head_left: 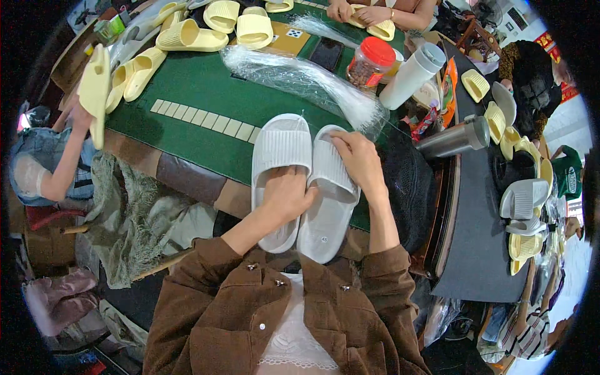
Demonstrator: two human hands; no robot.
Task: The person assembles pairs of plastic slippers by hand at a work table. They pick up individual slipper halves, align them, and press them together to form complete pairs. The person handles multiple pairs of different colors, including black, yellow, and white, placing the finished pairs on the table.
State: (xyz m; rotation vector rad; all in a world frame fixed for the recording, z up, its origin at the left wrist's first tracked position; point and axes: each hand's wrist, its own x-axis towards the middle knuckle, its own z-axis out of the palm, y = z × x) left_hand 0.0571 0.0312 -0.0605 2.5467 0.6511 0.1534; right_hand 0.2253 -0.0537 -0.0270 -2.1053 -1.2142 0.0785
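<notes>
A pair of light grey slippers stands side by side, soles toward me, at the near edge of the green table. My left hand (284, 199) reaches into the left slipper (282, 145), its fingertips hidden under the ribbed strap and its thumb toward the other slipper. My right hand (359, 161) holds the right slipper (324, 234), with bent fingers over the upper edge of its strap. A thin clear thread sticks up at the left slipper's toe. Just beyond lies a bundle of clear plastic threads (312, 81) in a plastic wrap.
White tiles (206, 120) form a row on the green table (181, 140). A red-lidded jar (373, 61), a white bottle (412, 76) and a steel flask (453, 137) stand at right. Yellow slippers (190, 36) lie far left. Co-workers handle yellow slippers at left and at the far side.
</notes>
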